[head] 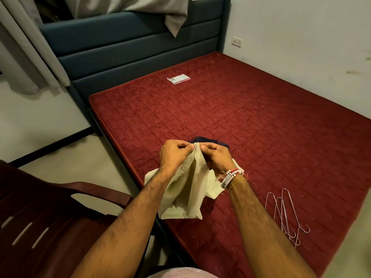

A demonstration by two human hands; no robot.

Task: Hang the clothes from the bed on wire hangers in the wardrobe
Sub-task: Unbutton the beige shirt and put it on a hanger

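A pale cream garment (187,199) hangs over the near edge of the red mattress (251,121), pinched at its top edge by both hands. My left hand (173,154) and my right hand (217,155) grip it side by side, fingertips almost touching. A dark navy garment (208,140) lies on the mattress just behind my hands, mostly hidden by them. Several wire hangers (287,215) lie in a loose bundle on the mattress to the right of my right forearm. The wardrobe is out of view.
A dark red plastic chair (50,217) stands at the near left, close to the bed. A small clear packet (178,79) lies near the blue padded headboard (130,47). Grey curtains (26,57) hang at the far left. White wall runs along the right.
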